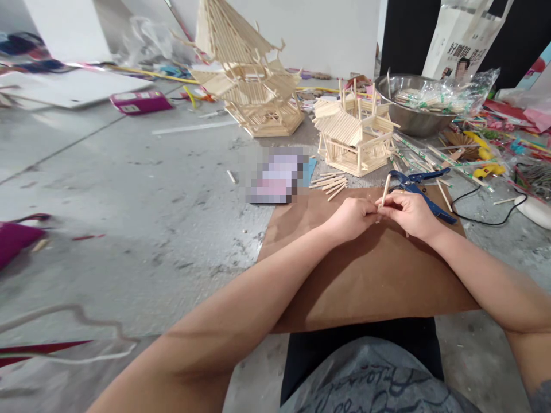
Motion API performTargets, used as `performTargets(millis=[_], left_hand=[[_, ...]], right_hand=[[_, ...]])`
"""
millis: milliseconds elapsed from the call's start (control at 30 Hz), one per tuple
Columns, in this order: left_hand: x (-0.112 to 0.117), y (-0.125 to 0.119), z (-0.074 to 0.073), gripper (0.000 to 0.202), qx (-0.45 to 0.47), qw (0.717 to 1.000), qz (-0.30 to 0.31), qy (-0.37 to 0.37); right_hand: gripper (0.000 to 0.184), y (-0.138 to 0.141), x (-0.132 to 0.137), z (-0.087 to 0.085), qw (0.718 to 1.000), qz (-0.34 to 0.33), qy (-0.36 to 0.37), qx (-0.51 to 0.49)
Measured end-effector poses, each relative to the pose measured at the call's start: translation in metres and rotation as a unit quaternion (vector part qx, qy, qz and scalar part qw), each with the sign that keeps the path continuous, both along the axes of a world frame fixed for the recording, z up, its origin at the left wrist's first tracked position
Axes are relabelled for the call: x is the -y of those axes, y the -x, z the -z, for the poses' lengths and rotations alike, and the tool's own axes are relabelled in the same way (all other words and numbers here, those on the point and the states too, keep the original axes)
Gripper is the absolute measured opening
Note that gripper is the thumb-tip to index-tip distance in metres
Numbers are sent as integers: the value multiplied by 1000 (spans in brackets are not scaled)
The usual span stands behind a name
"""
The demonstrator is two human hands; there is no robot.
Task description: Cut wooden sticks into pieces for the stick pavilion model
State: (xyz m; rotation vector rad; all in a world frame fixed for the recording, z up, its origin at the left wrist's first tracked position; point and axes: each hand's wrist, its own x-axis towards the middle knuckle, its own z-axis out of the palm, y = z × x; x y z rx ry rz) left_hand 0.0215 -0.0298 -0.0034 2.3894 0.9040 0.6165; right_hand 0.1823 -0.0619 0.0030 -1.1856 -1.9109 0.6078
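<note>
Over the brown board [365,275], both my hands meet near its far edge. Between the closed fingers of my right hand [408,212] a thin wooden stick [386,188] stands nearly upright. The fingertips of my left hand [353,219] are pinched together at the stick's lower end; what they grip is hidden. Just beyond my right hand lies a blue plier-like tool [419,188]. Several short wooden sticks [333,184] lie in a loose pile past my left hand.
A partly roofed stick pavilion [359,135] stands behind the pile, a taller tiered stick tower [262,92] to its left. A phone [278,178] lies left of the board. At the back right are a metal bowl [413,117], wrapped sticks and a black cord [491,222].
</note>
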Motion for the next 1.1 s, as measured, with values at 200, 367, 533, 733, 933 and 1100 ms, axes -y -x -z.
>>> performTargets(millis=[200, 367, 533, 733, 933, 1100], left_hand=[[0, 0, 0, 20, -6, 1000, -6, 16], [-1, 1, 0, 21, 0, 999, -3, 42], [-4, 3, 3, 27, 38, 998, 16, 55], [-6, 2, 9, 24, 74, 994, 20, 73], [-3, 2, 5, 26, 18, 991, -5, 135], [-4, 2, 3, 22, 18, 989, -7, 145]], right_hand=[[6, 1, -1, 1, 1000, 9, -7, 23], [7, 1, -1, 0, 999, -5, -15, 34], [7, 0, -1, 0, 999, -19, -22, 28], [8, -3, -1, 1, 999, -21, -20, 30], [8, -3, -2, 0, 999, -18, -23, 42], [7, -2, -2, 0, 998, -20, -27, 45]])
